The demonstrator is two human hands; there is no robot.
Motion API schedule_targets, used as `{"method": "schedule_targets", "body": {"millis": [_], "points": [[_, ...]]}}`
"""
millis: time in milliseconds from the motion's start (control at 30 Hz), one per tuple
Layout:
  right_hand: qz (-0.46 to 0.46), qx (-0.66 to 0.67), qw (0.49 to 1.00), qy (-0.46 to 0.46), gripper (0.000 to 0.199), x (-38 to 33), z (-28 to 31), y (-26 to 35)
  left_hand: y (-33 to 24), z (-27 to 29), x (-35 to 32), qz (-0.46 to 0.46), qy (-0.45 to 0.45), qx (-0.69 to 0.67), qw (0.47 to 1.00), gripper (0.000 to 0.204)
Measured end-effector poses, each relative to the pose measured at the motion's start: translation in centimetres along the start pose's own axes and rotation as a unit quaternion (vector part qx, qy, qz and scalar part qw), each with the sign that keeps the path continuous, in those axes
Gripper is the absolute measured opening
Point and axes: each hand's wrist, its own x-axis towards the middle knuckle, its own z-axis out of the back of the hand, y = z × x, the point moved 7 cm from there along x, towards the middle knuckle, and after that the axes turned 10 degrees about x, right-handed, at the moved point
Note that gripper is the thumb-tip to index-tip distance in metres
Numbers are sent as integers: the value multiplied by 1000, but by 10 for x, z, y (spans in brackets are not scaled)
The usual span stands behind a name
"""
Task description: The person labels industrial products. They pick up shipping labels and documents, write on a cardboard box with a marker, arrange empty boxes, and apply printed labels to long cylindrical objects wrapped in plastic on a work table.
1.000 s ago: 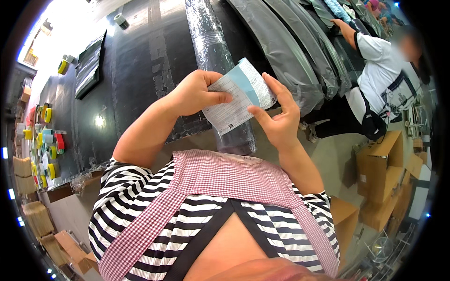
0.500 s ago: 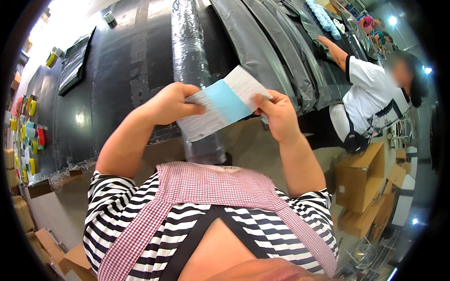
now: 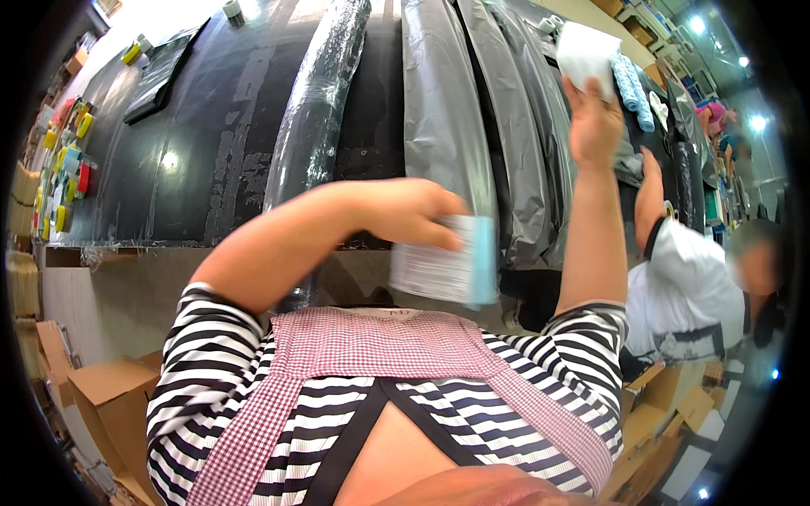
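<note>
My left hand [image 3: 422, 215] is closed on a small stack of printed paper labels [image 3: 439, 266], white with a light blue band along one edge. The stack hangs over the near edge of the table. Stretched far to the right, my right hand [image 3: 595, 126] grips a white sheet [image 3: 584, 55] by its near edge, blurred by motion. The sheet is above the far end of the dark grey plastic-wrapped long bundles [image 3: 451, 110]. To the left of these lies a long roll in shiny clear film [image 3: 316, 93].
A co-worker in a white shirt [image 3: 683, 282] stands at the right, a hand [image 3: 650, 164] near the bundles. Light blue rolls [image 3: 629, 84] lie behind. Tape rolls [image 3: 67, 181] line the black table's [image 3: 207, 169] left side. Cardboard boxes [image 3: 105, 392] stand below it.
My hands have parted. The right moved far forward and right with a white sheet; the left moved right, keeping the label stack. The view has turned, and the co-worker appears lower.
</note>
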Motion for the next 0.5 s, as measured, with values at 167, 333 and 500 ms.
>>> {"method": "schedule_targets", "body": {"millis": [167,333,500], "points": [[89,-192,947,241,44,-9,-51,-80,5,-48,70,-32,-7,203,979,26],[104,-276,892,343,54,-30,-61,-113,26,-54,38,-12,-70,106,992,19],[117,-292,871,377,53,-35,-69,-136,22,-51,38,-19,-85,106,991,24]]}}
